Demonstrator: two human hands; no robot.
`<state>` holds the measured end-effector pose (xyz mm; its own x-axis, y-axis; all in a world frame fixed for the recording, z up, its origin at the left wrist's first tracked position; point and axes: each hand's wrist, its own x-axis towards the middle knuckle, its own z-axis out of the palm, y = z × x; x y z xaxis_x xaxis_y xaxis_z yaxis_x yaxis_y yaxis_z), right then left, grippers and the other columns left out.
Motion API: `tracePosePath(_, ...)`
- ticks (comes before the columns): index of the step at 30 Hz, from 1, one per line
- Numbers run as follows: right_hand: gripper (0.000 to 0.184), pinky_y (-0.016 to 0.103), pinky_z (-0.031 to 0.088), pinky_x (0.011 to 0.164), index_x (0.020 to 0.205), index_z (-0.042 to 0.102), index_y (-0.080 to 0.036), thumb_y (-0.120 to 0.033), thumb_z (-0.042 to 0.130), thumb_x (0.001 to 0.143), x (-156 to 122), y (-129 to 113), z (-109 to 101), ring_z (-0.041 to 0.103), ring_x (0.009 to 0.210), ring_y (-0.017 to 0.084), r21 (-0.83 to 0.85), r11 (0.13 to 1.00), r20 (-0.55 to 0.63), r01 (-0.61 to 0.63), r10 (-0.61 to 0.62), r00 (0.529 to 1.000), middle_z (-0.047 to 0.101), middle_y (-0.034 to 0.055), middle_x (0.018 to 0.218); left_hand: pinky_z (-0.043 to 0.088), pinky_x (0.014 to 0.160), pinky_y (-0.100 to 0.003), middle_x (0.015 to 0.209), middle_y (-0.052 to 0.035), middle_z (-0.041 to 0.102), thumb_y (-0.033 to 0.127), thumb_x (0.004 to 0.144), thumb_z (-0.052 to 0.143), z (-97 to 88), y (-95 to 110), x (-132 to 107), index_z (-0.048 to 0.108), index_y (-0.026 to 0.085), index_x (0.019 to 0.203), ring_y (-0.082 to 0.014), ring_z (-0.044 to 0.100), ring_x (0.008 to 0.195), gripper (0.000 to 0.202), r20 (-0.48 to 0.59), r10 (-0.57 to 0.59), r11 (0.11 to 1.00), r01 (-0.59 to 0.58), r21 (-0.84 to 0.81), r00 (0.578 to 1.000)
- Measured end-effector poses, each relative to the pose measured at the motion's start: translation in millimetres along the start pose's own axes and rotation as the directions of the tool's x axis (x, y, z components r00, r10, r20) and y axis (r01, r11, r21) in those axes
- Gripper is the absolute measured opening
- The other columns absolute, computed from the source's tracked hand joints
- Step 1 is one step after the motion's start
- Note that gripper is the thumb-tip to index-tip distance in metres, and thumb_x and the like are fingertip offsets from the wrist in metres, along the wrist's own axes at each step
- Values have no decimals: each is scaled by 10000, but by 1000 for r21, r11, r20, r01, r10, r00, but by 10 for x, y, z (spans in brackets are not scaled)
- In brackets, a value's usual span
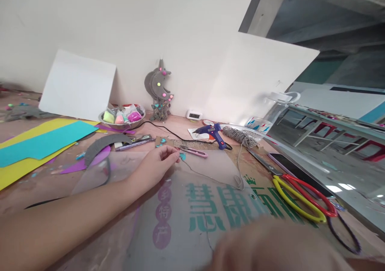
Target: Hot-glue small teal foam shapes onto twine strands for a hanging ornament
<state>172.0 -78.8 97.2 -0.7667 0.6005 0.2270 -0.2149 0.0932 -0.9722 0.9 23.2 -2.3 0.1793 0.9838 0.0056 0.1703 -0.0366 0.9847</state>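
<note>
My left hand (159, 162) is closed in a pinch above the translucent mat, at the end of a thin grey string (207, 178). A small teal piece (183, 156) shows right at its fingertips; whether they grip it too is unclear. From there the string trails right to a loose tangle and up to a grey yarn bundle (240, 136). My right hand (270, 247) is smeared by motion at the bottom edge, fingers not readable. A thin dark strand (208, 233) runs up from beside it. A pink-handled cutter (195, 152) lies just beyond my left hand.
A blue glue gun (212, 133) stands behind the cutter. Red-and-yellow scissors (300, 194) and a phone (300, 172) lie right. Left are teal and yellow sheets (51, 142) and a metal bowl (122, 124) of clay packets. A grey moon ornament (158, 84) hangs on the wall.
</note>
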Motion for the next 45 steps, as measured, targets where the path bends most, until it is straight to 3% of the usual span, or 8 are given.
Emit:
tracePosePath(5,200,271,520,737,836,697,-185,-312,545,866,108,458,-444,674,741,132,115,986,-451,-117,157,879,719,51,829,346,518,-208,723,10,552,409,807,523,-6,-48,34,548,157,820,-97,456,592,253,-1,68,998,-68,-8,998)
tracePosePath(17,255,378,471,906,1063,632,-168,-293,565,851,124,538,-582,646,947,187,220,963,-381,-156,232,895,682,104,1023,365,557,-220,746,1,568,391,808,518,-19,-3,2,558,158,815,-111,490,634,237,5,101,995,-101,-1,995)
tracePosePath(23,260,197,380,458,926,618,-173,-390,622,783,158,549,-953,422,409,55,-80,966,-587,-247,154,795,470,-73,482,323,476,-197,682,36,536,425,800,521,-10,-32,-4,554,183,814,-85,445,532,245,4,40,999,-40,6,999)
tracePosePath(28,375,228,334,495,665,527,-167,-515,518,804,-23,594,-1542,402,469,81,-551,683,-731,-479,-119,671,437,-49,503,332,482,-191,714,35,548,440,809,505,-20,-36,-7,547,190,831,-87,452,555,255,13,29,1000,-29,12,1000)
tracePosePath(32,343,296,445,660,956,557,-156,-406,614,728,-164,721,-1988,556,707,163,-673,452,-736,-586,-330,591,598,41,824,344,500,-196,734,27,557,442,810,504,-24,-34,-2,556,182,827,-90,459,571,265,0,50,998,-50,31,999)
tracePosePath(38,576,395,429,913,1256,477,-139,-387,603,752,38,733,-2278,541,1111,263,-724,348,-673,-596,-163,721,542,151,1259,339,485,-200,719,24,560,432,805,510,-19,-20,-1,555,176,811,-87,459,538,260,-3,54,998,-54,21,999)
tracePosePath(41,410,329,473,817,1094,602,-149,-395,579,767,239,714,-2311,619,936,217,-727,341,-655,-596,-85,750,660,89,1053,323,463,-199,678,33,531,434,797,515,-19,18,-18,547,177,810,-83,435,506,259,1,28,999,-28,23,1000)
tracePosePath(45,305,295,465,662,782,647,-131,-416,656,675,404,783,-2336,605,707,199,-691,298,-705,-659,-75,705,658,38,706,332,454,-201,681,25,539,440,775,529,-23,49,-28,548,178,811,-98,462,526,264,7,11,1000,-11,9,1000)
